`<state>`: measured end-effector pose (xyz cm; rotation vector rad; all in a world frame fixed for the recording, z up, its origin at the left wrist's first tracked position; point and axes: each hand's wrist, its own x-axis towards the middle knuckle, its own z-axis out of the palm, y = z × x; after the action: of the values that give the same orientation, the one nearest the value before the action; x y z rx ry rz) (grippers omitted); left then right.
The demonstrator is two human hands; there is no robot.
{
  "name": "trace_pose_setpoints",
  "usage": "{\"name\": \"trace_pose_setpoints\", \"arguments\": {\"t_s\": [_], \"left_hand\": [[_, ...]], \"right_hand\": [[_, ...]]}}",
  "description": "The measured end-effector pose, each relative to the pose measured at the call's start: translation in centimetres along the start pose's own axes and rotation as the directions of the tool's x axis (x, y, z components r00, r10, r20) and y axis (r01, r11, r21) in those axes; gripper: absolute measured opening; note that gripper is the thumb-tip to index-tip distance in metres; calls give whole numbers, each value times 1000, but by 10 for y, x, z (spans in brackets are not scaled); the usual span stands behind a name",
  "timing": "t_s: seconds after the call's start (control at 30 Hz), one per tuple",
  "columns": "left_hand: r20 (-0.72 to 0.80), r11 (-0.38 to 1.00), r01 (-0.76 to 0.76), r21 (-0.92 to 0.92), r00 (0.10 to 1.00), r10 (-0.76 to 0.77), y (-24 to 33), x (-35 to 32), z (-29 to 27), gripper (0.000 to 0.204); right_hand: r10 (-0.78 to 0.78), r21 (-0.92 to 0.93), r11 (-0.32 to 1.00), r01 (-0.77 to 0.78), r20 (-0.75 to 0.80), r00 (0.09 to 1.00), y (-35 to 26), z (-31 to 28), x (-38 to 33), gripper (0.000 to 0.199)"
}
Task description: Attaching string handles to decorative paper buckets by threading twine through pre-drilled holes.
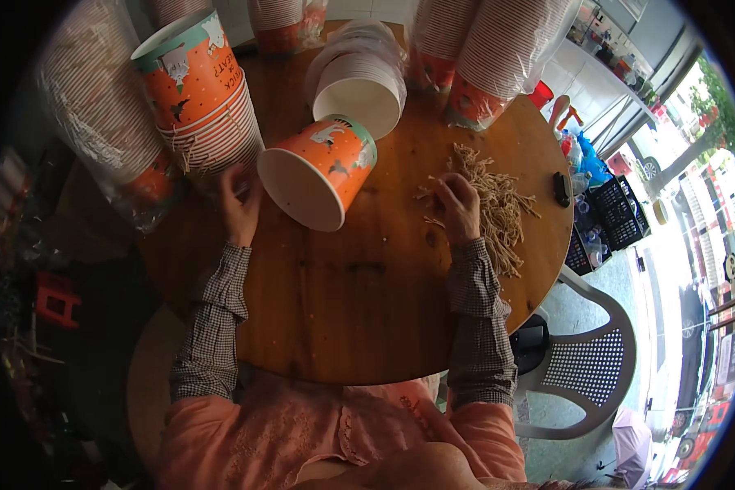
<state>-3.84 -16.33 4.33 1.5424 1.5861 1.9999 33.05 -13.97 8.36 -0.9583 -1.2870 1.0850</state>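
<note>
On a round wooden table (359, 318), the right hand (459, 206) pinches tan strings (498, 208); the left hand (238, 208) rests spread by stacked cups (208, 114).

At the upper left of the frame you have a clear plastic sleeve (90, 98) wrapping a long stack of paper cups. Two more clear sleeves (498, 49) of red-and-white cups lean in at the upper right. At the far right edge stands what may be a dark signboard (731, 355).
</note>
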Motion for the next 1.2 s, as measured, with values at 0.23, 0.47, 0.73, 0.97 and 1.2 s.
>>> {"name": "trace_pose_setpoints", "arguments": {"t_s": [0.23,0.47,0.73,0.97,1.2], "left_hand": [[503,959,-171,-224,823,264,125,-77,33,12],[782,999,41,26,621,-45,114,-81,83,28],[657,997,32,-65,753,19,94,-95,85,20],[663,989,-5,-146,741,102,91,-94,85,9],[802,637,680,-363,576,-158,92,-96,105,14]], "right_hand": [[119,-153,985,-77,286,951,-13,11,-22,11],[208,-278,959,-64,528,823,-17,24,-32,12],[208,-324,946,-23,550,809,-7,33,-31,12],[135,-382,919,95,534,835,-6,30,-31,14],[155,-181,980,-84,430,889,-34,29,-34,13]]}}
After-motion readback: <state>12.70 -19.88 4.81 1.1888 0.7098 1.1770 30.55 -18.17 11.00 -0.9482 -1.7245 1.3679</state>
